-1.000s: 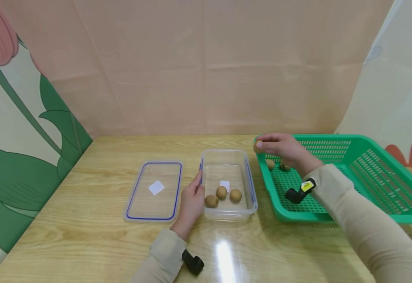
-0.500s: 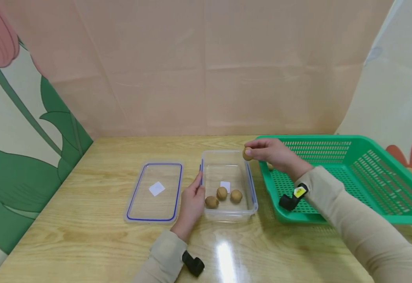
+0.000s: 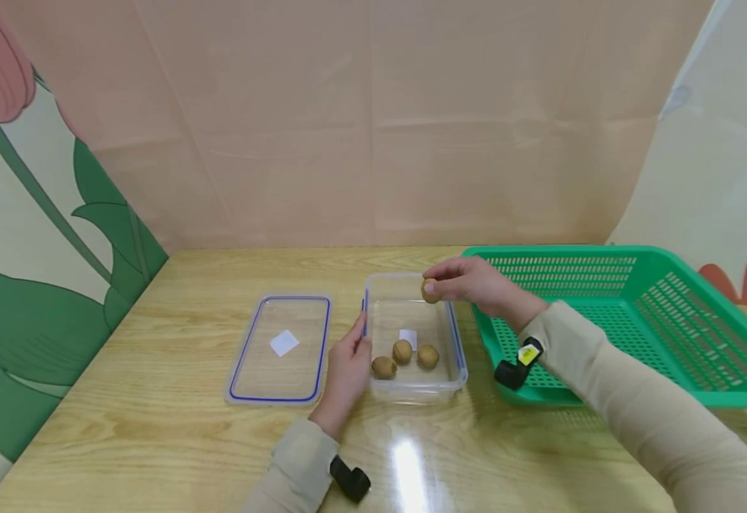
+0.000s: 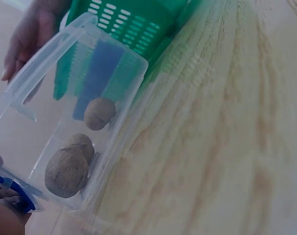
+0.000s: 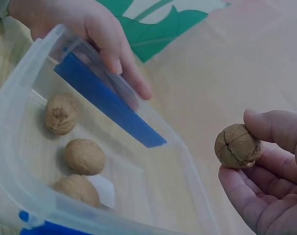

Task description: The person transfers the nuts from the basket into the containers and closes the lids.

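Note:
Between thumb and fingers, my right hand [image 3: 476, 285] pinches a brown walnut [image 3: 430, 290] over the far right part of a clear plastic container [image 3: 415, 385]. The walnut's seam faces the camera in the right wrist view [image 5: 238, 146]. Inside the container, three walnuts lie near its front end; one is a walnut [image 3: 428, 356] on the right. My left hand [image 3: 348, 363] rests against the container's left outer wall, fingers fairly straight, beside a blue-edged flap [image 5: 109, 100]. The left wrist view shows this hand only in part, at the lower left corner.
A clear lid [image 3: 239, 342] with a blue seal lies on the wooden table [image 3: 174, 442] left of the container. To its right stands a green perforated basket [image 3: 675, 395]. A small white square [image 3: 410, 335] shows at the container's bottom.
My right hand has carried the walnut leftward from the basket's left rim to above the container. My left hand and the container have stayed in place.

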Action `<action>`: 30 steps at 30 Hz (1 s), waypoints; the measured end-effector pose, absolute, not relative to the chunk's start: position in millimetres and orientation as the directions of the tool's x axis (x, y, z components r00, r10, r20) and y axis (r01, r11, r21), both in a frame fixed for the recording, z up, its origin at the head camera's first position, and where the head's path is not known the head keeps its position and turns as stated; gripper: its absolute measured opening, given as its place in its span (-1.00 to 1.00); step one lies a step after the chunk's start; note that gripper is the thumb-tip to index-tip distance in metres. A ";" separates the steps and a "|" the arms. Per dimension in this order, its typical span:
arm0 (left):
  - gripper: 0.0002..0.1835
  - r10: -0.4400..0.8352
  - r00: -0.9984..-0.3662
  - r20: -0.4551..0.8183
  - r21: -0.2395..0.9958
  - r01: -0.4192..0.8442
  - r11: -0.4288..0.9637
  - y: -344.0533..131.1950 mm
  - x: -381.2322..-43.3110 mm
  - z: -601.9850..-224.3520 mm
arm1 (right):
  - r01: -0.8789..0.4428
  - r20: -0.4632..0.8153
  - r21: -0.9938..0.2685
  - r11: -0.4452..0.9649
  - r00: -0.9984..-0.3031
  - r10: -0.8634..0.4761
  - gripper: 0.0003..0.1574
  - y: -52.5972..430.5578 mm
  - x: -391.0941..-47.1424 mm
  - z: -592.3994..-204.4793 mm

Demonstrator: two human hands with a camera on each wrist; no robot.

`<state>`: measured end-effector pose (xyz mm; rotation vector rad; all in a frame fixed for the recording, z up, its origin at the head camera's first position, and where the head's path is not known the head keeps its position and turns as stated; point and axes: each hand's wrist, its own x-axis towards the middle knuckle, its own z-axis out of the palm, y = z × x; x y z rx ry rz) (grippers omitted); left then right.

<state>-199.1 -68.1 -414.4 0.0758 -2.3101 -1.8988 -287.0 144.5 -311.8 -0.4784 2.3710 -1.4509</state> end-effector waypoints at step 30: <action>-0.51 -0.124 -0.986 0.107 0.971 0.077 0.225 -67.8 -199.0 -412.8 | -0.096 -0.107 -0.877 0.472 -0.917 -0.385 -0.49 142.6 -285.0 -306.8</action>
